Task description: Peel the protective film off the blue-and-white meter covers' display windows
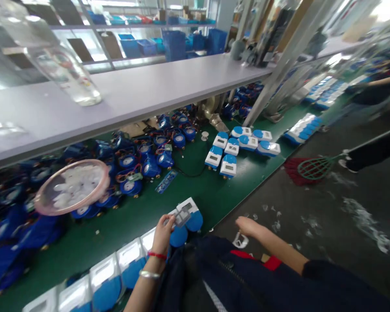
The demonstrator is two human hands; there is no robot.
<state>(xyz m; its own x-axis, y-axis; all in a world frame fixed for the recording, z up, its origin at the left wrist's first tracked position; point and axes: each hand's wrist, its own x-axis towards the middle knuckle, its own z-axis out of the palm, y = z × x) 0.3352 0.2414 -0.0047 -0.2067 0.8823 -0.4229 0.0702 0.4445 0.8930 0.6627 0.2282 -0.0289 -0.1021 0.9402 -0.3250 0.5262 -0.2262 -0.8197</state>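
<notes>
My left hand (164, 232), with a red band and a silver bangle at the wrist, pinches a small see-through grey plastic cover (183, 216). The cover is over a white-and-blue meter (194, 220) at the bench's front edge; whether they touch I cannot tell. A row of similar meters (130, 255) runs from there to the lower left. My right hand (247, 225) is closed, out past the bench edge above the floor. A white plastic ring-like piece (240, 240) shows just below it; I cannot tell if the fingers hold it.
A pink bowl (40, 201) of white plastic parts stands left, among many blue meter bodies (130, 186) with wires. Finished-looking meters (228, 165) sit farther along the green bench (188, 182). A shelf (169, 82) holds a bottle (68, 73). A person's broom (307, 169) sweeps the littered floor.
</notes>
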